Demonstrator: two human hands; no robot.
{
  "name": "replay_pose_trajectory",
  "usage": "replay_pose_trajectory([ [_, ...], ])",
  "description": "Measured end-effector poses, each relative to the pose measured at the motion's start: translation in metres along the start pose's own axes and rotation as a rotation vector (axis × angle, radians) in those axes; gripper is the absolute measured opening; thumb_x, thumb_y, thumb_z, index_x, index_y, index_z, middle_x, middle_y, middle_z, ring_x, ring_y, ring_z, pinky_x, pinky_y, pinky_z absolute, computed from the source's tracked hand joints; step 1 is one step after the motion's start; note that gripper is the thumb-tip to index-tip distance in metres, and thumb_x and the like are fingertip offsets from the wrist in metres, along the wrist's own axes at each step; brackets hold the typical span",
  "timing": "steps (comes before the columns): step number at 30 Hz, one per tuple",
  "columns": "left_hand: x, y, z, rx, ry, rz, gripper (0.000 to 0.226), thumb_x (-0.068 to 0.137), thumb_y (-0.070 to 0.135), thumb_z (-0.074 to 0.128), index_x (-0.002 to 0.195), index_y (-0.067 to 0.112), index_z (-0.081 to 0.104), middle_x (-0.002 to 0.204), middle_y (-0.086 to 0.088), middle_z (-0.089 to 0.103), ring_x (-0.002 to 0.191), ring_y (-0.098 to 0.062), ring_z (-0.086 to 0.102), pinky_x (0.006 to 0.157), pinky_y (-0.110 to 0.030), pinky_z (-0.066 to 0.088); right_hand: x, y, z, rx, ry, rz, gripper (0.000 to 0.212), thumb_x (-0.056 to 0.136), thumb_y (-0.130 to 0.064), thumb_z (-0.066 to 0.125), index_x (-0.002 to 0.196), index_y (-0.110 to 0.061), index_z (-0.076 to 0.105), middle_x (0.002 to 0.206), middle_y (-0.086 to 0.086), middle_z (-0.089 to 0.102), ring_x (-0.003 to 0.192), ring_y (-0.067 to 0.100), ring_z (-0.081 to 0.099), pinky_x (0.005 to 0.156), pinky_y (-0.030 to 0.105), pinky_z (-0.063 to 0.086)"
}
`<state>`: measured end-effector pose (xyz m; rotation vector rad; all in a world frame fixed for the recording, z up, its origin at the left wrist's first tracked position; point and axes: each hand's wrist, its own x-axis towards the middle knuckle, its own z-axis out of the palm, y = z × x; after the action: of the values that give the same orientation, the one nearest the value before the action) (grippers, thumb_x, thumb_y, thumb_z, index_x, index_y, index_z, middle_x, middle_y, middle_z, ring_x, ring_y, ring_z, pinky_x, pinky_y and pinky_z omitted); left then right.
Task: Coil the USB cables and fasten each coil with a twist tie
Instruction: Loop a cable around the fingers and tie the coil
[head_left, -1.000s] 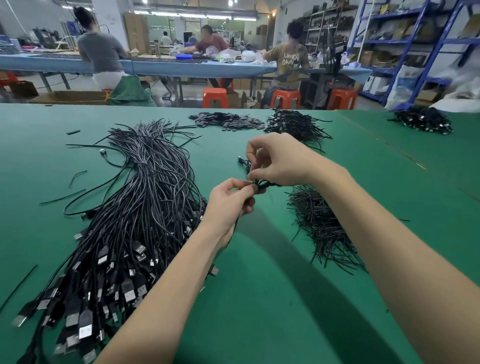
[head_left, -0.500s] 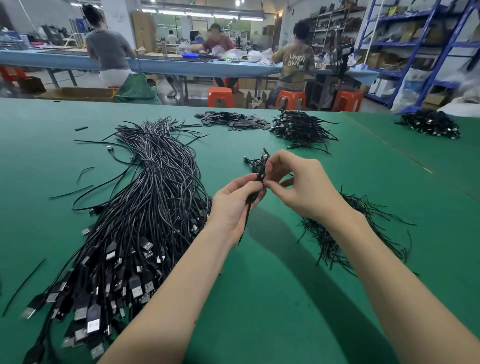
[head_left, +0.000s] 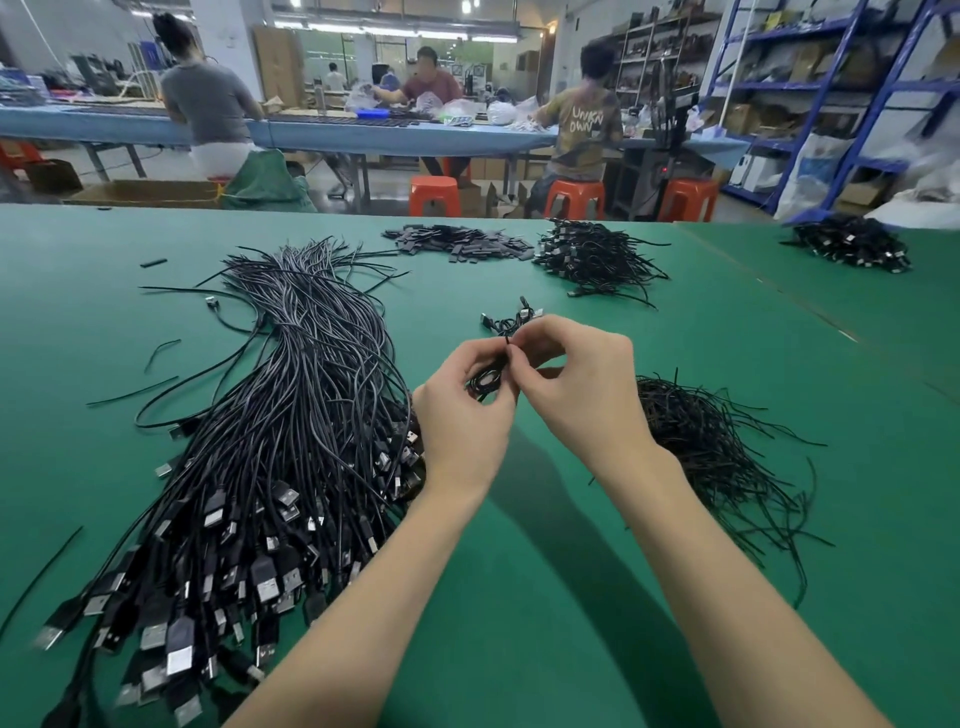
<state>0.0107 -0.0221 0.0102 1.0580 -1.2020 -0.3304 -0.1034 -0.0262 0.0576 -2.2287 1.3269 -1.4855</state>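
Item: coiled USB cable (head_left: 485, 378), held above the tabletop (head_left: 571, 597). Left hand (head_left: 462, 415) is gripping the coil, fingers curled round it. Right hand (head_left: 576, 384), up from the twist-tie pile (head_left: 717, 447) since a second ago, is pinching what is probably a tie at the coil's top: fastening is underway. Loose cable bundle (head_left: 270, 467) is lying to the left.

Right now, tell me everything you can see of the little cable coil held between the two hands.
The cable coil is a small bundle of thin black cable wound into tight loops, glossy like plastic sheathing. It is held up above the green table, between the big pile of loose USB cables and the heap of twist ties. The left hand grips its lower side; the right hand pinches at its top, where a short black end sticks up. Whether a tie is already on it cannot be told.
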Motion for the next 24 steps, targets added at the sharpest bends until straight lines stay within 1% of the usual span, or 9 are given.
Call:
replay_pose_trajectory([
  [2, 0.001, -0.001, 0.001, 0.005, -0.015, 0.012, 0.02, 0.085, 0.004, 0.069, 0.1, 0.018, 0.072, 0.092, 0.011, 0.075, 0.09, -0.001, 0.07, 0.083, -0.023, 0.055, 0.003, 0.0, 0.002, -0.009, 0.003, -0.02, 0.006, 0.084, -0.006, 0.072, 0.088, -0.01, 0.075, 0.076, -0.004, 0.073, 0.071, 0.006, 0.066, 0.069, 0.024, 0.057],
  [4, 0.004, 0.001, 0.003, -0.141, -0.099, -0.096, 0.024, 0.088, -0.001, 0.066, 0.101, 0.018, 0.071, 0.096, 0.006, 0.076, 0.096, -0.006, 0.07, 0.083, -0.023, 0.055, 0.007, 0.004, 0.001, -0.04, -0.012, -0.037, 0.006, 0.086, -0.007, 0.07, 0.091, -0.008, 0.074, 0.08, 0.0, 0.073, 0.071, 0.009, 0.066, 0.072, 0.026, 0.057],
  [6, 0.01, 0.005, 0.003, -0.48, -0.191, -0.347, 0.022, 0.094, -0.004, 0.058, 0.105, 0.01, 0.071, 0.101, -0.004, 0.076, 0.1, -0.014, 0.071, 0.085, -0.023, 0.055, 0.011, 0.009, -0.001, -0.066, -0.034, -0.062, 0.007, 0.087, -0.007, 0.07, 0.093, -0.008, 0.073, 0.083, 0.003, 0.073, 0.073, 0.013, 0.067, 0.076, 0.03, 0.057],
  [9, 0.02, 0.009, -0.005, -0.933, -0.323, -0.816, 0.027, 0.101, 0.009, 0.05, 0.12, -0.006, 0.064, 0.122, -0.019, 0.068, 0.111, -0.024, 0.066, 0.092, -0.028, 0.056, 0.01, 0.015, -0.006, -0.03, -0.039, -0.149, 0.007, 0.088, -0.005, 0.071, 0.094, -0.006, 0.073, 0.084, 0.004, 0.071, 0.074, 0.012, 0.065, 0.077, 0.027, 0.057],
  [12, 0.028, 0.011, -0.018, -1.103, -0.357, -1.121, 0.024, 0.086, 0.01, 0.068, 0.104, -0.005, 0.072, 0.11, -0.017, 0.071, 0.087, -0.021, 0.071, 0.088, -0.028, 0.057, 0.005, 0.019, -0.008, 0.042, -0.046, -0.225, 0.006, 0.088, -0.004, 0.073, 0.093, -0.006, 0.072, 0.084, 0.001, 0.071, 0.076, 0.009, 0.064, 0.076, 0.019, 0.052],
  [15, 0.027, 0.014, -0.023, -1.119, -0.39, -1.188, 0.028, 0.077, 0.009, 0.071, 0.103, -0.002, 0.07, 0.101, -0.013, 0.07, 0.078, -0.018, 0.069, 0.082, -0.026, 0.058, 0.005, 0.02, -0.009, 0.053, -0.087, -0.228, 0.007, 0.088, -0.004, 0.073, 0.094, -0.008, 0.072, 0.086, -0.001, 0.071, 0.078, 0.01, 0.063, 0.074, 0.019, 0.047],
  [18, 0.027, 0.011, -0.023, -1.072, -0.317, -1.179, 0.028, 0.073, 0.004, 0.07, 0.1, -0.003, 0.067, 0.091, -0.014, 0.07, 0.077, -0.018, 0.068, 0.071, -0.027, 0.061, 0.007, 0.019, -0.009, 0.01, -0.141, -0.238, 0.007, 0.088, -0.008, 0.075, 0.095, -0.01, 0.074, 0.084, -0.004, 0.072, 0.077, 0.008, 0.062, 0.073, 0.02, 0.048],
  [21, 0.028, 0.009, -0.022, -1.09, -0.28, -1.148, 0.028, 0.072, 0.002, 0.07, 0.099, -0.005, 0.067, 0.099, -0.017, 0.071, 0.084, -0.02, 0.07, 0.084, -0.029, 0.059, 0.006, 0.017, -0.006, 0.012, -0.104, -0.218, 0.006, 0.088, -0.009, 0.076, 0.093, -0.01, 0.075, 0.082, -0.005, 0.073, 0.074, 0.009, 0.063, 0.073, 0.021, 0.05],
  [24, 0.028, 0.007, -0.019, -1.073, -0.266, -1.052, 0.031, 0.073, 0.005, 0.072, 0.103, 0.002, 0.066, 0.102, -0.016, 0.072, 0.09, -0.021, 0.07, 0.091, -0.028, 0.055, 0.002, 0.015, 0.0, -0.017, -0.012, -0.195, 0.005, 0.087, -0.007, 0.076, 0.091, -0.01, 0.075, 0.08, -0.004, 0.072, 0.071, 0.007, 0.059, 0.074, 0.011, 0.046],
])
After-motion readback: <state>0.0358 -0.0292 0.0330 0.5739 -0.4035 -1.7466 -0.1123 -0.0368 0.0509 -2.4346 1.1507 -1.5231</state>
